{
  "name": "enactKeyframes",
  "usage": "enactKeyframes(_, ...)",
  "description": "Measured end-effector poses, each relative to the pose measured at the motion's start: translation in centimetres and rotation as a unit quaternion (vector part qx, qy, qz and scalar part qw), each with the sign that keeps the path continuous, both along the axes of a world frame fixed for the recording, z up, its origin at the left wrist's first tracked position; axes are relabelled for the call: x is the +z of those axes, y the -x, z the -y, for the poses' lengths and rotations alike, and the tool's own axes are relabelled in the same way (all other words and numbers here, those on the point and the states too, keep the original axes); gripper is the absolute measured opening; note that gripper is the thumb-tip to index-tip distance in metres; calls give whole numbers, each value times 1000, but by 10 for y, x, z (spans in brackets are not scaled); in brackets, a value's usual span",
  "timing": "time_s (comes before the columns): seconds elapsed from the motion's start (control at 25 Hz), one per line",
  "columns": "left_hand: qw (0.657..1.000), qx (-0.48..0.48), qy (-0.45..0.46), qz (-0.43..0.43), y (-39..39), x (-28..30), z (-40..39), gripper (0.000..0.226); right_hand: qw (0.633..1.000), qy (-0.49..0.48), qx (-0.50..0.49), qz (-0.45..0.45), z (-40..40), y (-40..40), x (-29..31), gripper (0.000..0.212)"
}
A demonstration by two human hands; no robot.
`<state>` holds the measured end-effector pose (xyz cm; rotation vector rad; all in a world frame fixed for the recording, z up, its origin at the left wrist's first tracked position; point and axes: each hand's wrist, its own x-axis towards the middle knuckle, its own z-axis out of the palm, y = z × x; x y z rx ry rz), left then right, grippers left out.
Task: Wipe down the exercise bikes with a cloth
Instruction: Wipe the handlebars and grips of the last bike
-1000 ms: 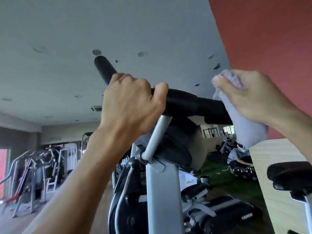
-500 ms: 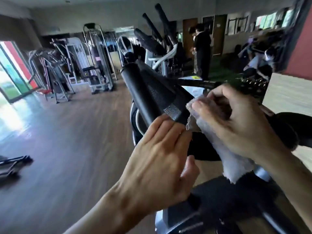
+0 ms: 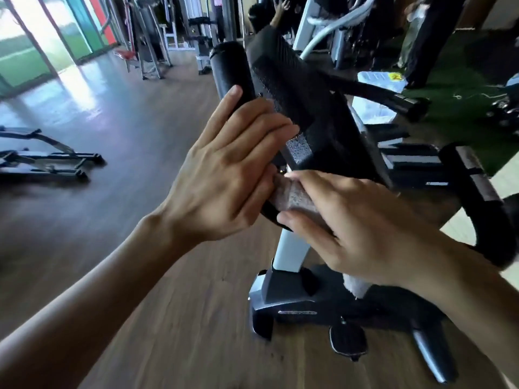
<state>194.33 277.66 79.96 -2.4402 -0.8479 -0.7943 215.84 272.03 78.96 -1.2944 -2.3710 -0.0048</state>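
While left hand (image 3: pixel 224 175) is resting flat-fingered on bike handlebar (image 3: pixel 283 88) | right hand (image 3: pixel 345 228) is gripping cloth (image 3: pixel 292 196) below console | risk: bunched cloth is skipping the grip.

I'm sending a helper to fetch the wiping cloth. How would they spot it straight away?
Find the nearest exercise bike, the one with the pale upright post on the wooden floor. Just above that post, the right hand grips the cloth against the black handlebar. It is the only pale, fuzzy thing among hard black parts.

cloth (image 3: pixel 295 196) on handlebar (image 3: pixel 283 88), pedal (image 3: pixel 348 339) below
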Motion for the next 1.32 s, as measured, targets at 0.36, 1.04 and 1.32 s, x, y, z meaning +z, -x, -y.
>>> enactKeyframes(0.36, 994, 107, 37, -13, -19, 7, 18, 41, 984, 31, 174, 37, -17, -34, 2, 58)
enactKeyframes(1.04, 985, 153, 42, 62, -42, -5, 29, 41, 985, -34, 168, 0, -1, -76, -23, 64)
enactKeyframes(1.32, 978, 203, 13, 57, -53, -9, 27, 45, 983, -59, 173, -5, -13, -52, -21, 66)
